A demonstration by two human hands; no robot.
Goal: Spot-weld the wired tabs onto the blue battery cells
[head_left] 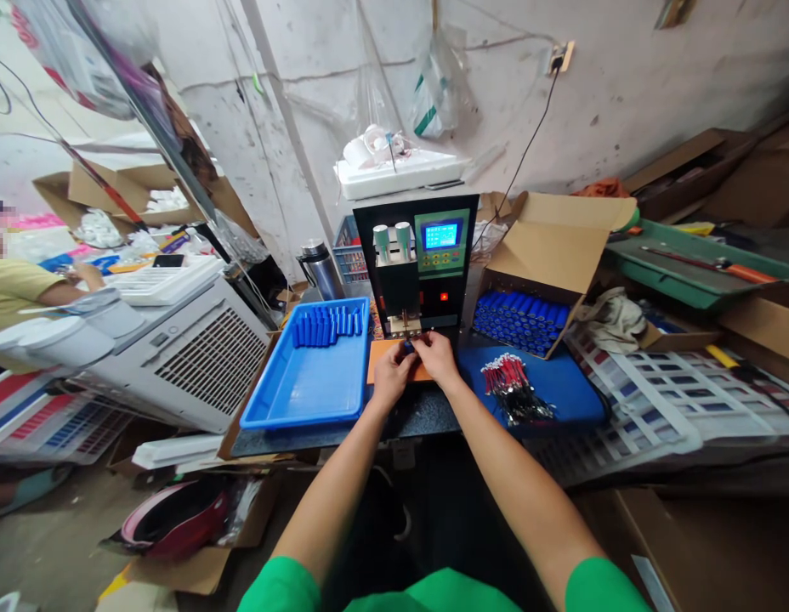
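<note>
My left hand (390, 367) and my right hand (436, 355) meet under the head of a black spot-welding machine (420, 268). Together they pinch a small blue cell (408, 347) over an orange pad (377, 364). Both hands have their fingers closed round it. A blue tray (305, 387) with a row of blue cells (326, 326) lies left of my left hand. Right of my right hand, a bundle of red and black wires (514, 387) rests on a blue mat (560, 387).
An open cardboard box (547, 255) full of blue cells stands at the right of the machine. A metal flask (318, 268) is behind the tray. A white cooler unit (178, 348) sits at the left, with another person's arm (50, 289) beyond it. A green tray (688, 263) is far right.
</note>
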